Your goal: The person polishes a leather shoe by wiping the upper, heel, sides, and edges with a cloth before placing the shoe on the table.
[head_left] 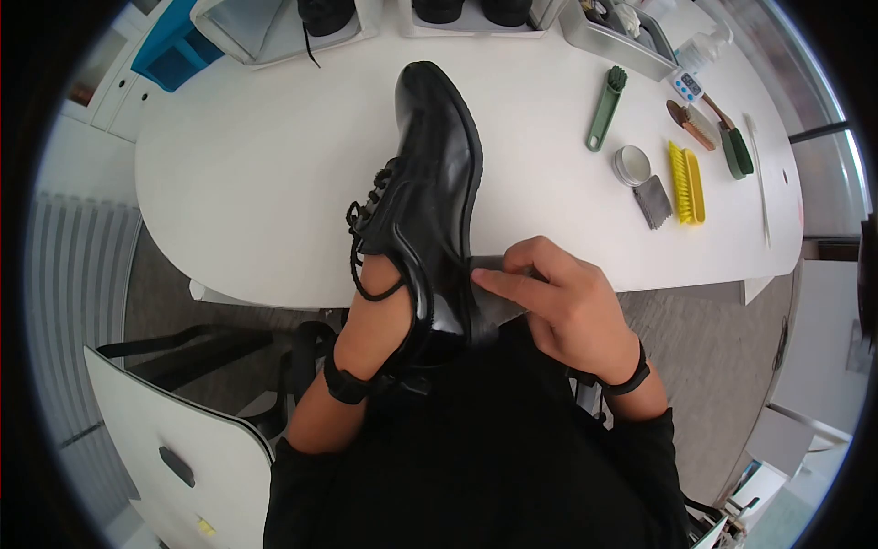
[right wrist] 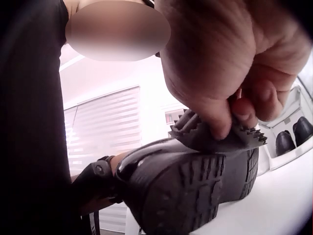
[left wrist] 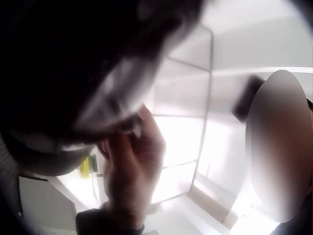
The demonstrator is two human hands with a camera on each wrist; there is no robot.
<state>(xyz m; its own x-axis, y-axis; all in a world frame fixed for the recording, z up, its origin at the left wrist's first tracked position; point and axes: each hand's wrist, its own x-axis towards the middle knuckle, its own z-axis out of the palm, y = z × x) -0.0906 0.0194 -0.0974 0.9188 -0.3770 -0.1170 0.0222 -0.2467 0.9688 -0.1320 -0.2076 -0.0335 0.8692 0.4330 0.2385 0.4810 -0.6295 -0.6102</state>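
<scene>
A glossy black lace-up shoe is held over the table's near edge, toe pointing away. The left hand reaches into its opening; the fingers are hidden inside. The right hand pinches a dark grey cloth against the shoe's right side, near the heel. In the right wrist view, the zigzag-edged cloth lies under the fingers and thumb of the right hand, above the ridged sole. The left wrist view is blurred, with the dark shoe filling its upper left beside the right hand.
On the white table lie a green brush, a round tin, a small grey cloth, a yellow brush and other brushes. Boxes with black shoes and a metal tray stand at the back.
</scene>
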